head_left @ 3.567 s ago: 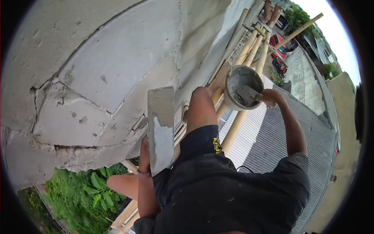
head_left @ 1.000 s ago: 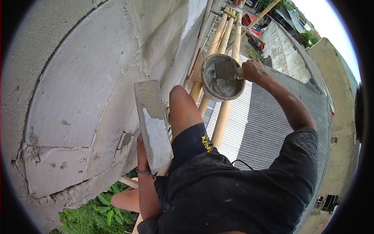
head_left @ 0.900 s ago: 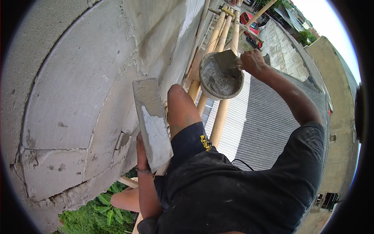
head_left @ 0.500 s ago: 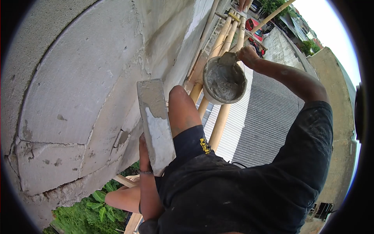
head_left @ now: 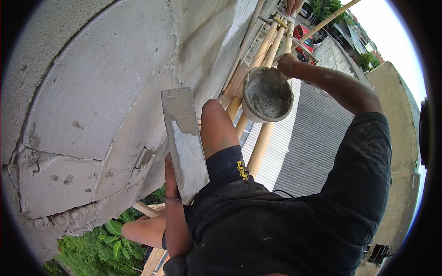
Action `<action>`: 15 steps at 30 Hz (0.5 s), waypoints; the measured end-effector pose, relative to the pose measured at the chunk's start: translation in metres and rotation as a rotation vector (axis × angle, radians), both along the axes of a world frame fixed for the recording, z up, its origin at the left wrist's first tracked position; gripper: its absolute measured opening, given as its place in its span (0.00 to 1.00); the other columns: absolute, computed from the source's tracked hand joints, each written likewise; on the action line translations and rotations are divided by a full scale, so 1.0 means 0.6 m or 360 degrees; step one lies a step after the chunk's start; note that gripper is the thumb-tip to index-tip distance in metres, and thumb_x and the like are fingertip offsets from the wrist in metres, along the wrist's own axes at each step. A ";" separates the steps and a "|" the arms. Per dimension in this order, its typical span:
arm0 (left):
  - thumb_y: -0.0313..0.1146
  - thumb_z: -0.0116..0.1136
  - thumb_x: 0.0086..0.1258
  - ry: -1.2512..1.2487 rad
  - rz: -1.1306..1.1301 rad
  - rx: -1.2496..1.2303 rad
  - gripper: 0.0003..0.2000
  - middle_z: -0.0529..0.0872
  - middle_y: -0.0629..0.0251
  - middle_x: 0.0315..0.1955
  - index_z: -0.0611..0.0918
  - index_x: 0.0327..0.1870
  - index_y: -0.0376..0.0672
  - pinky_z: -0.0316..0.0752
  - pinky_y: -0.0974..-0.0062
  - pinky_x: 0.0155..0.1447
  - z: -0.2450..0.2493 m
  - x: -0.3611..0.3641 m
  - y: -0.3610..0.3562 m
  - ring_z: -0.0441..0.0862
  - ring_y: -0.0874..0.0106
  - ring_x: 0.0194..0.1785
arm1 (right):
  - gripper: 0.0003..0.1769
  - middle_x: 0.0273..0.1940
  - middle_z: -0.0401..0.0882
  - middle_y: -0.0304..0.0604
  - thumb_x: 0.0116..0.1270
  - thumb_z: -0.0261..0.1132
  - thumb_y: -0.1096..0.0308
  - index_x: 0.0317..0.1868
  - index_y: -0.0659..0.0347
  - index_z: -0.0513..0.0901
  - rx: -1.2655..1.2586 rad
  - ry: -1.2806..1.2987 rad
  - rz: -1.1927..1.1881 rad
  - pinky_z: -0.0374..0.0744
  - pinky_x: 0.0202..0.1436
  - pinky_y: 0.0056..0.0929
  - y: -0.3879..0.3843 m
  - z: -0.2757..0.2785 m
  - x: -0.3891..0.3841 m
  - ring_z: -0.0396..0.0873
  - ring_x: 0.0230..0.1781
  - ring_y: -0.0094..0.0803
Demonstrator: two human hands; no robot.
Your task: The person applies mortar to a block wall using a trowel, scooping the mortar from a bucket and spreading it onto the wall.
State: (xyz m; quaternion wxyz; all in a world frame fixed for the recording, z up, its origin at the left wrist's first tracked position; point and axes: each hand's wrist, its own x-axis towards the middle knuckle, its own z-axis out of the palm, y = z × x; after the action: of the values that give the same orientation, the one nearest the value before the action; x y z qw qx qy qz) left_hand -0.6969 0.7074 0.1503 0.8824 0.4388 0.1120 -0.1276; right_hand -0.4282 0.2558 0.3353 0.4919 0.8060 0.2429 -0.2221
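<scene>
A long grey concrete block lies along my left forearm, with wet mortar over the upper part of its face. My left hand holds it from behind and below; most of the fingers are hidden by the block. Out to the right, my right hand is closed round the handle of a trowel, the handle itself mostly covered. The trowel's mortar-smeared blade dips into a bucket of grey mortar, just inside its upper rim.
A block wall with mortar joints rises on the left. Bamboo poles run beneath the bucket and past my knee. Far below are a corrugated roof and green plants. Part of another person shows at the top.
My right hand has shifted slightly left and down, and the trowel blade has moved further into the bucket. The block stays in my left hand, nearly unmoved.
</scene>
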 end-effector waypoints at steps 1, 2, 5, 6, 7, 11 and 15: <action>0.51 0.42 0.79 -0.0001 0.0012 0.0012 0.27 0.79 0.60 0.55 0.68 0.67 0.37 0.77 0.69 0.58 0.011 -0.002 -0.002 0.80 0.70 0.54 | 0.09 0.39 0.88 0.41 0.54 0.70 0.63 0.36 0.54 0.90 -0.0008 0.0044 0.0003 0.82 0.48 0.33 -0.005 -0.009 -0.015 0.86 0.46 0.36; 0.51 0.42 0.79 -0.0006 0.0022 0.0025 0.27 0.79 0.59 0.55 0.67 0.67 0.37 0.77 0.69 0.58 0.020 -0.001 -0.002 0.80 0.70 0.54 | 0.10 0.39 0.88 0.42 0.53 0.71 0.62 0.36 0.55 0.89 -0.0015 0.0085 0.0004 0.82 0.48 0.34 -0.021 -0.029 -0.031 0.86 0.46 0.37; 0.52 0.43 0.79 0.0022 -0.0002 -0.0132 0.28 0.79 0.58 0.55 0.67 0.67 0.37 0.78 0.69 0.58 0.031 0.001 -0.001 0.80 0.69 0.55 | 0.12 0.41 0.88 0.45 0.52 0.71 0.62 0.36 0.58 0.89 0.0220 -0.0179 -0.0472 0.82 0.50 0.36 -0.061 -0.116 -0.075 0.86 0.47 0.38; 0.52 0.43 0.79 0.0033 0.0001 -0.0133 0.28 0.79 0.58 0.55 0.67 0.67 0.37 0.78 0.69 0.58 0.019 0.002 0.002 0.80 0.69 0.55 | 0.12 0.40 0.88 0.45 0.52 0.72 0.63 0.36 0.58 0.89 0.0296 -0.0272 -0.0565 0.82 0.49 0.36 -0.070 -0.138 -0.081 0.86 0.47 0.39; 0.52 0.43 0.79 0.0036 -0.0014 -0.0152 0.28 0.79 0.57 0.56 0.66 0.68 0.37 0.78 0.69 0.58 -0.001 0.004 0.006 0.80 0.69 0.55 | 0.12 0.40 0.88 0.45 0.52 0.72 0.63 0.36 0.58 0.89 0.0294 -0.0262 -0.0576 0.82 0.49 0.36 -0.066 -0.138 -0.084 0.86 0.47 0.39; 0.52 0.42 0.79 -0.0017 -0.0051 0.0049 0.28 0.79 0.57 0.57 0.65 0.68 0.37 0.78 0.68 0.59 0.013 0.014 0.002 0.80 0.68 0.55 | 0.18 0.35 0.85 0.42 0.57 0.72 0.53 0.42 0.56 0.87 0.0309 0.0068 -0.1040 0.82 0.31 0.33 0.000 -0.044 -0.089 0.84 0.34 0.33; 0.51 0.41 0.79 0.0014 -0.0023 0.0001 0.28 0.79 0.58 0.57 0.65 0.68 0.37 0.78 0.67 0.59 0.017 0.012 -0.003 0.80 0.67 0.55 | 0.23 0.22 0.72 0.36 0.61 0.68 0.42 0.35 0.55 0.82 0.0469 0.0466 -0.1938 0.72 0.20 0.28 -0.070 -0.051 -0.041 0.72 0.20 0.26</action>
State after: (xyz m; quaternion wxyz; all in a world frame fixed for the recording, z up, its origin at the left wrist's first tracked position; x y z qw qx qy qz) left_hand -0.6899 0.7058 0.1605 0.8809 0.4392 0.1126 -0.1360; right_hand -0.4529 0.2139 0.3047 0.1236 0.8200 -0.1656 -0.5337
